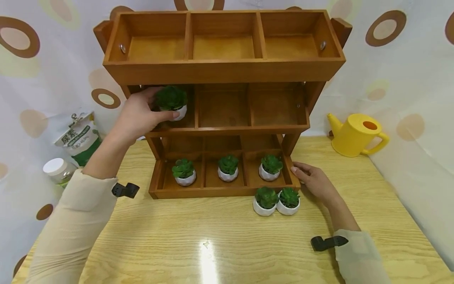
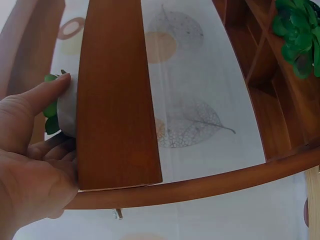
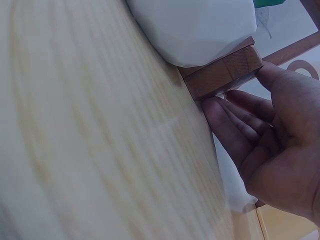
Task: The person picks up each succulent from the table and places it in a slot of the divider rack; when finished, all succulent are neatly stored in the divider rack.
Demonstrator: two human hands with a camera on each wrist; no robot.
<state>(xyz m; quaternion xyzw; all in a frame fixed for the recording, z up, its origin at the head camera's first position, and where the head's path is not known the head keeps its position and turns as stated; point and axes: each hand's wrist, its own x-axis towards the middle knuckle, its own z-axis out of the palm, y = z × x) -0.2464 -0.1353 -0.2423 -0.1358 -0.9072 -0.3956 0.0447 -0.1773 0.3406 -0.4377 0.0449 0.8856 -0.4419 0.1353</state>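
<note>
Currently we've got our L hand (image 1: 140, 114) pinching a small potted plant (image 1: 173, 98), thumb on the near side of its white pot, in the L compartment of the shelf's (image 1: 227, 72) mid tier. Our R hand (image 1: 313, 179) grips the R end of the bottom tier, thumb at the top, down by the desk (image 1: 170, 236). Three more plants (image 1: 227, 165) sit one per compartment in that tier; two others (image 1: 267, 199) stand side by side on the desk, just before its R end.

Handling-wise: prob. light, leaves likely plastic & a bit springy, pot stiff. Can't tell if it's ceramic; if so, it could chip. Facets look smooth, so maybe slippery. Best hold is round the pot's sides, thumb opp. fingers, not by the leaves b/c they might pull loose.

Head view gives the compartment but hides most L fingers; L wrist view shows them bent by the pot, tho the front board (image 2: 117, 100) blocks part of it, so we can't tell if the base is touching down. R wrist view shows R fingertips low on the end board (image 3: 220, 75), mostly hidden in head view.
</note>
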